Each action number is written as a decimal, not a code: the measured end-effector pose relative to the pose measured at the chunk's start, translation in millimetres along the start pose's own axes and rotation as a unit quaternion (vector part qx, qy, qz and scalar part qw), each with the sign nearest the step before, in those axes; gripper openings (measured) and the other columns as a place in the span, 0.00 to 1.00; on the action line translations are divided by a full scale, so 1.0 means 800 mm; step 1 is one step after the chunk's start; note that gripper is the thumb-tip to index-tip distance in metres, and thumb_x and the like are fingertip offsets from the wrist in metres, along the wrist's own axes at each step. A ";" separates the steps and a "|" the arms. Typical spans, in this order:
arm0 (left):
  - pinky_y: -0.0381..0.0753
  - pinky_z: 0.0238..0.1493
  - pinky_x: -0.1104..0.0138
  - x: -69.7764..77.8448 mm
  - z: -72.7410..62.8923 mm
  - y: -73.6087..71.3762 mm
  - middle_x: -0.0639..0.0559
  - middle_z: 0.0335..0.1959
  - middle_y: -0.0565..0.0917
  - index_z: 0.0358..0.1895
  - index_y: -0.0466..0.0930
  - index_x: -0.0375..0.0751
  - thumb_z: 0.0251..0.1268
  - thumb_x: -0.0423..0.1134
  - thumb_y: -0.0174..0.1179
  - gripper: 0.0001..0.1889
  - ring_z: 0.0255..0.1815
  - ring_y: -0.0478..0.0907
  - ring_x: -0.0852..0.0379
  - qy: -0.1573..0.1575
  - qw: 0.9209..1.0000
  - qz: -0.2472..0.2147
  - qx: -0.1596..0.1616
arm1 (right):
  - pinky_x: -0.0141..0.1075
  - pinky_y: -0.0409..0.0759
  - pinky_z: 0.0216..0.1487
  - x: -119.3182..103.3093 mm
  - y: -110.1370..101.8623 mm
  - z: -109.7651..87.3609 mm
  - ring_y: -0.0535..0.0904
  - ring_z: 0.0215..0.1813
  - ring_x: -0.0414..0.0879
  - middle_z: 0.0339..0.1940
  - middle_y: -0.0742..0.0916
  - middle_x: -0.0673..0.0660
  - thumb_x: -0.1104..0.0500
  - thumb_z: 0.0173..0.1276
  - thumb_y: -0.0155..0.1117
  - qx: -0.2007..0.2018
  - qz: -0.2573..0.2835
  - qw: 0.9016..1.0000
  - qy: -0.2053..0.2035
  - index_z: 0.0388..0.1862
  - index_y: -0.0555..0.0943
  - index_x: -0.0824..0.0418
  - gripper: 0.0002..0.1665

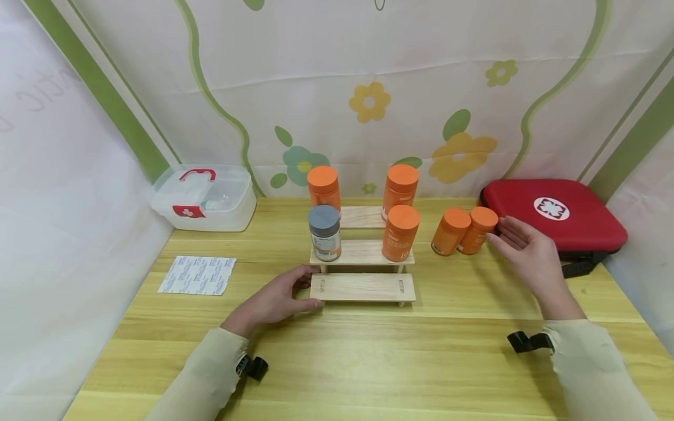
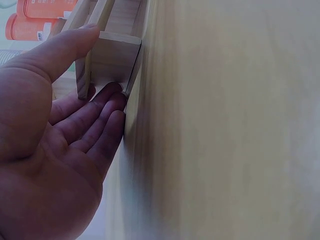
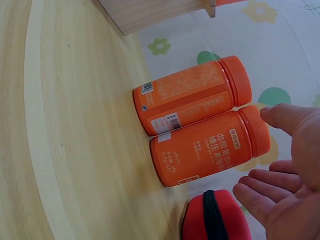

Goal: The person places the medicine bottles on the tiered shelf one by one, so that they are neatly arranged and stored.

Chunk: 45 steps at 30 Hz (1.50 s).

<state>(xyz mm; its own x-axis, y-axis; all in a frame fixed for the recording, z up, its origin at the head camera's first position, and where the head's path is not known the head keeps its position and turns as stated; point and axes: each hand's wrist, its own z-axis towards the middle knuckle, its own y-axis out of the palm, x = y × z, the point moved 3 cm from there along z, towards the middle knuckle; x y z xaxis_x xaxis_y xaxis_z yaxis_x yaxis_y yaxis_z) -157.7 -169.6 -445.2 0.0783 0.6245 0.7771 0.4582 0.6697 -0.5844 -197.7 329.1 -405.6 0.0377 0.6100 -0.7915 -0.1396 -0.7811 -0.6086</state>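
A three-step wooden rack (image 1: pixel 362 287) stands mid-table. My left hand (image 1: pixel 276 297) holds the left end of its lowest step, thumb at the front and fingers behind; in the left wrist view the thumb (image 2: pixel 75 42) lies along the wood. On the middle step are a grey-lidded bottle (image 1: pixel 325 237) and an orange bottle (image 1: pixel 400 237); two more orange bottles (image 1: pixel 402 184) stand on the top step. To the right, two orange bottles (image 1: pixel 450 234) stand side by side on the table. My right hand (image 1: pixel 529 254) is beside the outer bottle (image 3: pixel 212 147), fingers extended, thumb near its lid.
A red first-aid case (image 1: pixel 563 216) with a black strap lies at the back right, just behind the right hand. At the back left sits a clear plastic first-aid box (image 1: pixel 226 199). A white printed sheet (image 1: pixel 197 275) lies flat in front of it. A patterned curtain (image 1: pixel 316 58) hangs behind the table.
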 end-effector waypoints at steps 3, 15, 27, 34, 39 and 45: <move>0.74 0.78 0.46 0.000 -0.001 0.000 0.51 0.70 0.81 0.76 0.73 0.50 0.69 0.52 0.76 0.36 0.72 0.78 0.47 0.000 1.000 -0.003 0.000 | 0.11 0.76 0.54 0.002 0.003 0.005 0.73 0.78 0.72 0.81 0.74 0.72 0.42 0.78 0.69 -0.007 0.002 1.000 -0.003 0.87 0.61 0.65 0.50; 0.75 0.78 0.46 -0.001 0.000 0.000 0.50 0.70 0.81 0.77 0.73 0.50 0.69 0.54 0.76 0.37 0.71 0.78 0.48 0.000 1.000 0.000 0.000 | 0.16 0.78 0.59 0.006 0.017 0.023 0.72 0.78 0.73 0.82 0.71 0.73 0.42 0.77 0.70 -0.005 0.010 1.000 -0.001 0.88 0.56 0.66 0.54; 0.76 0.77 0.46 0.002 -0.001 0.000 0.50 0.70 0.81 0.76 0.73 0.49 0.69 0.53 0.76 0.37 0.71 0.78 0.47 0.004 1.000 -0.004 -0.003 | 0.14 0.79 0.56 0.006 0.021 0.028 0.76 0.76 0.70 0.80 0.76 0.71 0.41 0.76 0.71 0.006 -0.006 1.000 0.003 0.86 0.63 0.65 0.52; 0.76 0.77 0.46 0.001 -0.001 0.000 0.50 0.70 0.81 0.76 0.73 0.49 0.68 0.54 0.76 0.37 0.71 0.78 0.48 0.006 1.000 -0.004 -0.005 | 0.13 0.79 0.53 0.006 0.021 0.026 0.77 0.76 0.69 0.80 0.76 0.69 0.39 0.75 0.72 0.008 -0.005 1.000 0.015 0.87 0.62 0.62 0.53; 0.76 0.77 0.47 0.000 0.000 0.000 0.50 0.68 0.82 0.76 0.73 0.47 0.69 0.52 0.76 0.36 0.69 0.78 0.49 0.014 1.000 -0.006 -0.004 | 0.13 0.79 0.53 0.006 0.021 0.026 0.77 0.76 0.67 0.79 0.76 0.67 0.39 0.74 0.72 0.012 0.000 1.000 0.018 0.87 0.63 0.60 0.53; 0.75 0.77 0.47 0.000 0.000 0.000 0.50 0.68 0.82 0.76 0.73 0.47 0.69 0.51 0.76 0.36 0.70 0.78 0.48 0.011 1.000 -0.007 -0.002 | 0.13 0.79 0.52 0.006 0.020 0.026 0.78 0.75 0.66 0.78 0.78 0.68 0.40 0.74 0.73 0.021 -0.001 1.000 0.010 0.86 0.64 0.60 0.51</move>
<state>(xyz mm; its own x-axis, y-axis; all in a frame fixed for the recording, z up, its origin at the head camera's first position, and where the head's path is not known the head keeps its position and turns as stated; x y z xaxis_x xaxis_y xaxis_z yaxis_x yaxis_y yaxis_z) -157.8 -169.6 -445.3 0.0903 0.6057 0.7906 0.4634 0.6771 -0.5717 -220.1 322.3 -417.9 0.0580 0.6079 -0.7919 -0.1809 -0.7737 -0.6072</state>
